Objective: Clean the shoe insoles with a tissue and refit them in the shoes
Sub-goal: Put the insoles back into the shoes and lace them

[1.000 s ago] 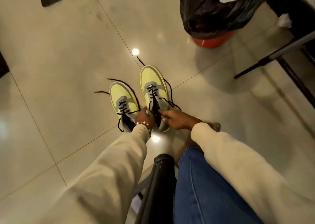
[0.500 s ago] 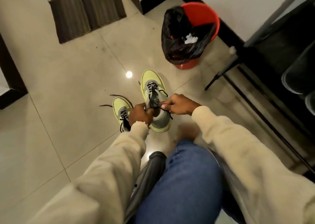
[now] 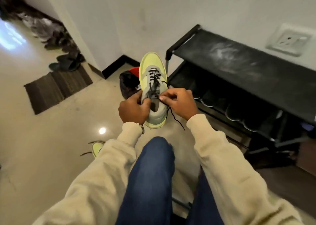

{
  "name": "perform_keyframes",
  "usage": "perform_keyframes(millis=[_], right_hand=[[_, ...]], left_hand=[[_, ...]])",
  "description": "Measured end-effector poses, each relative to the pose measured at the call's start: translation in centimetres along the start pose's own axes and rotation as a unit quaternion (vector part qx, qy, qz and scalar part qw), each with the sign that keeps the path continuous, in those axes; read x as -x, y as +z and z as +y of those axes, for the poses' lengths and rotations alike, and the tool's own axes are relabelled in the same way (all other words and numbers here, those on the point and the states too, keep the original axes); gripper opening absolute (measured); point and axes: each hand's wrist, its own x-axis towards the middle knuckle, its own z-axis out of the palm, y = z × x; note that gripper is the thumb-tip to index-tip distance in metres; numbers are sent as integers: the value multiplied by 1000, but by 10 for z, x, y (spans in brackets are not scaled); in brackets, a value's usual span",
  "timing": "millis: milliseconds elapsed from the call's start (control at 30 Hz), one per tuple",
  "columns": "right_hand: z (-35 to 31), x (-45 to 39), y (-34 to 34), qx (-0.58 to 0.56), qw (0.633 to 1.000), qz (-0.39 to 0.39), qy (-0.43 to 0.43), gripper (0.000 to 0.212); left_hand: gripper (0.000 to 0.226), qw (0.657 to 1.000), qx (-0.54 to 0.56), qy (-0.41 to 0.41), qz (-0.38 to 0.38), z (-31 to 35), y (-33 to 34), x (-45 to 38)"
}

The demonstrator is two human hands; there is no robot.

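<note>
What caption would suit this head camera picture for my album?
Left hand holds a yellow shoe up while the right hand pinches its black lace.

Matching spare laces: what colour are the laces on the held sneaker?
Black laces, against the yellow-green and grey sneaker; the head view shows them.

No readable text, brand, number or sign anywhere in the head view. The tongue of the yellow-green shoe (image 3: 153,81) carries a small dark patch with pale marks, too blurred to read. The wall socket plate (image 3: 289,40) shows no legible marking either.
</note>
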Motion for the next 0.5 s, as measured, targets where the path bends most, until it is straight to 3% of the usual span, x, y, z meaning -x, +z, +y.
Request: perform_keyframes(millis=[133,233,333,500], right_hand=[[-8,34,-73,-37,992,121,0,9],[-7,62,-122,-51,976,212,15,22],[2,92,-166,-69,947,308,58,40],[28,147,-224,-35,898,414,142,47]], left_hand=[[40,994,78,79,5,70,15,8],[41,982,118,148,-20,120,33,21],[41,970,155,167,-80,167,57,40],[44,935,189,239,-181,234,97,86]])
